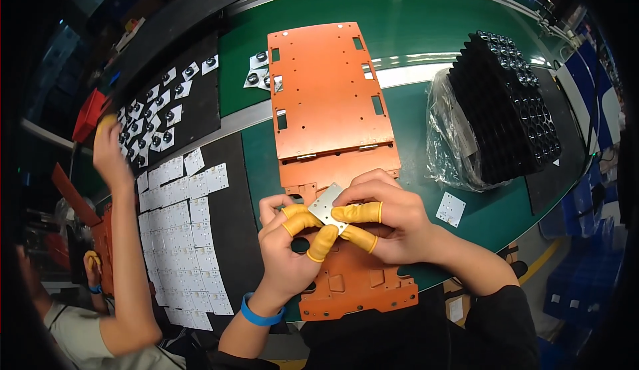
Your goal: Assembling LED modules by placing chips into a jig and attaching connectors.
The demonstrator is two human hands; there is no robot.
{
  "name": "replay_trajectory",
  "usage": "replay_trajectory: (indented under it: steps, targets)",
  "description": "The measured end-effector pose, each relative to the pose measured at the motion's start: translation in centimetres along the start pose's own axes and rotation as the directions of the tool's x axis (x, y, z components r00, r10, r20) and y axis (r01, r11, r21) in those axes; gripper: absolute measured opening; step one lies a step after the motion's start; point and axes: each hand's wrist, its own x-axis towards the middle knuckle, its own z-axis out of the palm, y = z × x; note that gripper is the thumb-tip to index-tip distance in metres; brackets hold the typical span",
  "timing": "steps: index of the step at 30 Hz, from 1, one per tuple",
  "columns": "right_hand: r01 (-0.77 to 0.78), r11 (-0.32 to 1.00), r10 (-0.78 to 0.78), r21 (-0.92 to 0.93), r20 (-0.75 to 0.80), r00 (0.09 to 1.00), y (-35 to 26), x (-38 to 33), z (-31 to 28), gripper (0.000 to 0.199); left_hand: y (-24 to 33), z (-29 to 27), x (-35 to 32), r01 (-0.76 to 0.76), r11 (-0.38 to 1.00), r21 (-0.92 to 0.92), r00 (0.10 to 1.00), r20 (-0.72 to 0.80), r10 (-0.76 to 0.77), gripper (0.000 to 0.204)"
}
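Here, a green table (432,10) bears stacked orange plates (326,97); near, the left hand (289,250) and right hand (386,220), both in yellow fingertip covers, pinch one small square metal plate (326,205) between them. Black trays (509,110) stand right; white squares (190,237) lie left, beside a co-worker's arm (126,250).

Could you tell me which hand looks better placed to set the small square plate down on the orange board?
Probably the right hand: its capped fingers lie along the small square plate from above, while the left hand only pinches its lower-left edge over the orange board.
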Motion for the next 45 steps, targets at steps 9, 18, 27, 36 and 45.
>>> replay_trajectory:
  steps: [9, 18, 27, 36, 45]
  targets:
    - [-0.008, 0.998, 0.005, 0.069, 0.047, 0.999, -0.6, -0.2, 0.0, 0.019, -1.2, -0.3, -0.2, 0.124, 0.992, 0.004, 0.992, -0.008, -0.124, 0.013]
    - [-0.095, 0.995, 0.097, 0.043, -0.028, 0.995, -0.2, -0.2, -0.2, 0.017, -1.0, -1.0, 0.9, 0.209, 0.933, 0.293, 0.977, -0.109, -0.185, 0.016]
    - [-0.136, 0.987, 0.139, 0.085, -0.033, 0.99, 0.0, -0.7, -0.1, 0.016, -1.5, -0.6, 0.9, 0.079, 0.864, 0.497, 0.992, -0.124, -0.019, 0.018]
    - [-0.134, 0.985, 0.136, 0.108, -0.005, 0.991, 0.0, -0.7, 0.0, 0.016, -2.2, -2.1, 1.0, 0.326, 0.869, 0.373, 0.945, -0.129, -0.299, 0.017]
    - [-0.117, 0.988, 0.12, 0.103, -0.033, 0.992, -0.2, -0.7, 0.0, 0.015, -2.3, -1.7, 1.1, 0.211, 0.837, 0.504, 0.977, -0.085, -0.195, 0.023]
